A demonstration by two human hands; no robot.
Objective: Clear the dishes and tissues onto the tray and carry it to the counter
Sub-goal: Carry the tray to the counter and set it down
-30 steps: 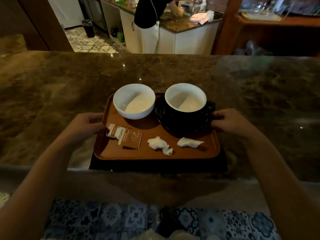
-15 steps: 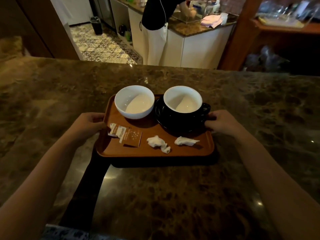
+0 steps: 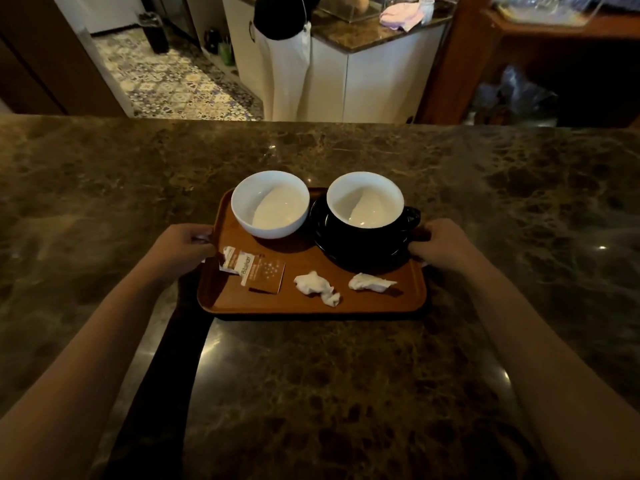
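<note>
A brown tray [image 3: 381, 299] rests on the dark marble counter [image 3: 311, 393]. It carries a white bowl [image 3: 270, 204], a black cup [image 3: 367, 216] with a white inside on a black saucer [image 3: 398, 252], a torn brown packet [image 3: 256, 271] and two crumpled white tissues [image 3: 315, 285] [image 3: 370, 282]. My left hand [image 3: 183, 245] grips the tray's left edge. Across from it, my right hand [image 3: 441, 245] grips the right edge beside the saucer.
Beyond the counter's far edge a person in a white apron [image 3: 287, 60] stands at a white cabinet unit [image 3: 381, 71]. A patterned tile floor [image 3: 173, 84] lies at the back left. Wooden shelving [image 3: 554, 46] stands at the back right.
The tray has moved forward from the counter's near edge onto the middle of the marble top, both hands still on its sides. The view has come closer over the counter.
</note>
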